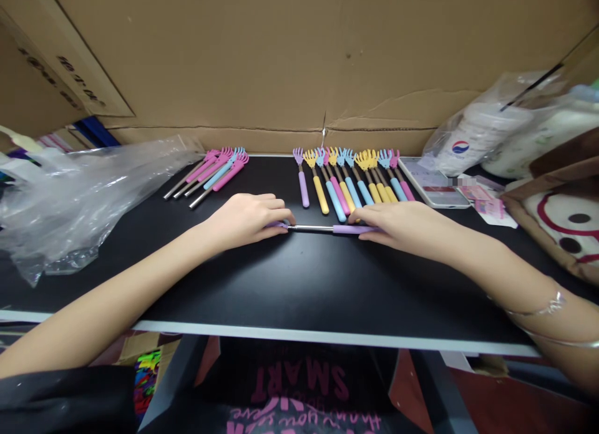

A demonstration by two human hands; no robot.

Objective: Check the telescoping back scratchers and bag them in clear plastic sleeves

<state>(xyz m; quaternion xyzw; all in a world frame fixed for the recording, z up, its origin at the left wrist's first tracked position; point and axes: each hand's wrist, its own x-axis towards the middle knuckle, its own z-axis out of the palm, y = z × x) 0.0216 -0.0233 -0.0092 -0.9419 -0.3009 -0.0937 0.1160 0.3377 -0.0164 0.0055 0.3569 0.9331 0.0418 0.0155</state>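
Note:
A purple back scratcher (312,229) with a metal shaft lies level between my hands, just above or on the black table. My left hand (250,219) is closed around its purple head end, which the fingers mostly hide. At the other end, my right hand (390,228) grips the purple handle. Beyond my right hand lies a row of several back scratchers (334,197) in purple, yellow, blue and pink, heads toward the cardboard. Farther left, behind my left hand, rests a smaller group of pink and blue scratcher pieces (213,175) with bare metal shafts.
Clear plastic bags (88,197) cover the table's left side. To the right are a phone (433,184), small pink-and-white papers (486,203), a bagged white cup (482,135) and a brown bag with a cartoon face (561,222). A cardboard wall (281,53) closes off the back.

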